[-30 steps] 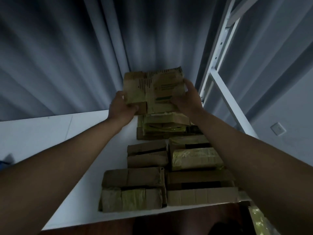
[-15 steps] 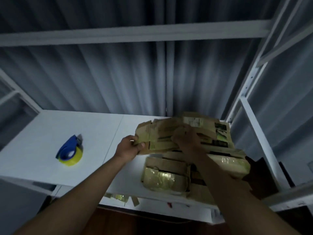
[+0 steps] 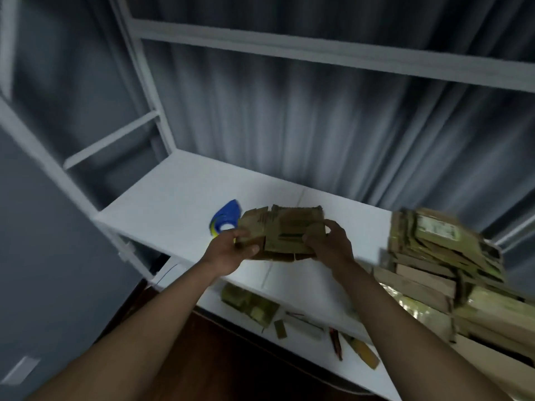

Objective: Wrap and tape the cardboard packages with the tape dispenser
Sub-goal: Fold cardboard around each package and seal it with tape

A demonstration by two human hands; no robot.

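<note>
Cardboard package (image 3: pixel 285 233) sits in the centre of the frame, and we hold it between both hands just above the white tabletop (image 3: pixel 173 204). Our left hand (image 3: pixel 231 251) is closed on its left end, thumb on top; our right hand (image 3: pixel 327 244) grips the right end, with fingers curled over the upper face. The package is a flattened, worn bundle of brown cardboard, and it tilts a little toward us.

Directly behind its left edge, the blue and yellow tape dispenser (image 3: pixel 224 222) rests on the tabletop, partly hidden by the cardboard and the left hand. At the right of the frame a stack of other packages (image 3: pixel 434 261) lies well apart from our hands; some of them show shiny tape already. A few small scraps (image 3: pixel 252 305) lie on the lower shelf, at the lower centre.

We judge that the step in hand is bringing one package to the working place, before any tape is on it. The next move would call for laying it flat near the dispenser, pressing the flaps closed with one hand, and freeing the other for the dispenser.
</note>
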